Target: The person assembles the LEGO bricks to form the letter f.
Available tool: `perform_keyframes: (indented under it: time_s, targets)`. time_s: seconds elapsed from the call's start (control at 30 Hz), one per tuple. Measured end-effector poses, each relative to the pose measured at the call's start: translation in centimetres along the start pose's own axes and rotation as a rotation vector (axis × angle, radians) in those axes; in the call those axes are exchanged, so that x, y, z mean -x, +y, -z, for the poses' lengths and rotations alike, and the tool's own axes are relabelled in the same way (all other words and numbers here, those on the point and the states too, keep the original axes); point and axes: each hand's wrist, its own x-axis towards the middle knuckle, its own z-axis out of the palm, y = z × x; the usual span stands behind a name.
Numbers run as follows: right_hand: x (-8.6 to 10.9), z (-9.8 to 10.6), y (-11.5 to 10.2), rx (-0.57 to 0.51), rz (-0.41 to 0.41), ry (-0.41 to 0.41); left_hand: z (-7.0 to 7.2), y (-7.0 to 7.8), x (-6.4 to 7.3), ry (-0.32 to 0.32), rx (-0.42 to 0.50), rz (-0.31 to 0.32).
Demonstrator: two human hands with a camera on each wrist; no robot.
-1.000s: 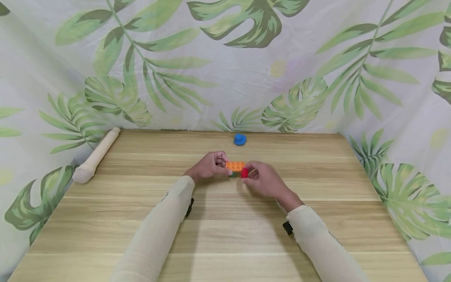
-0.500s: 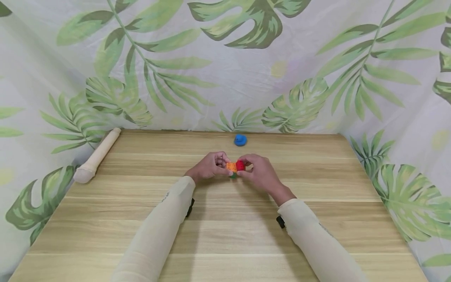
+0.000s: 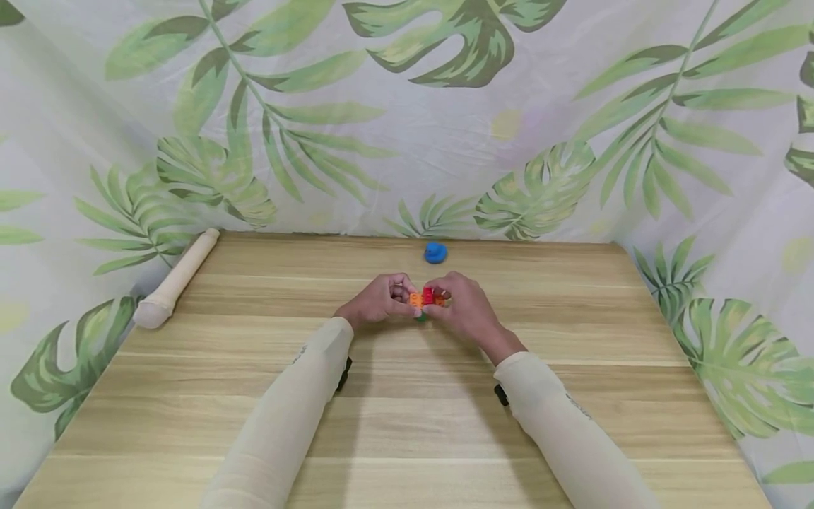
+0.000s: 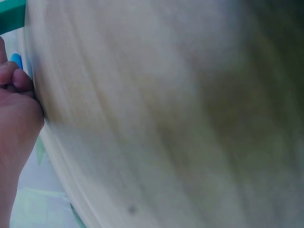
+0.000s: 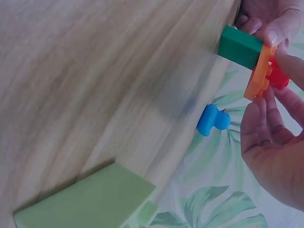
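Observation:
My left hand (image 3: 384, 297) pinches the left end of an orange toy brick (image 3: 415, 300) with its thumb and fingers. A green brick stack (image 5: 240, 47) stands on the table beneath the orange brick, which sticks out past it on the right. Between the thumb and fingers of my right hand (image 3: 467, 307) is a red brick (image 5: 279, 76), held against the studded top of the orange brick. Whether its studs are fully pressed in, I cannot tell. In the left wrist view only part of my left hand (image 4: 19, 104) and a green brick corner (image 4: 12, 15) show.
Behind the hands, near the table's back edge, sits a blue toy duck (image 3: 435, 252). A pale wrapped stick-like object (image 3: 174, 283) lies along the table's left edge. A light green block-shaped thing (image 5: 85, 199) appears low in the right wrist view. Leaf-patterned cloth (image 3: 439, 141) surrounds the table.
My right hand has moved up and left, bringing the red brick from in front of the orange brick's right end onto its top, nearer the middle. My left hand has stayed in place.

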Motion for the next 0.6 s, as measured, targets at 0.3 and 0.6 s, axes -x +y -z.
perform_keyframes:
  time_s: [0.3, 0.6]
  targets:
    - [-0.43, 0.17, 0.10, -0.024, 0.031, -0.011, -0.08, 0.17, 0.12, 0.013, -0.008, 0.008]
    - [-0.69, 0.32, 0.33, -0.035, 0.026, -0.062, -0.08, 0.16, 0.09, 0.008, -0.011, 0.005]
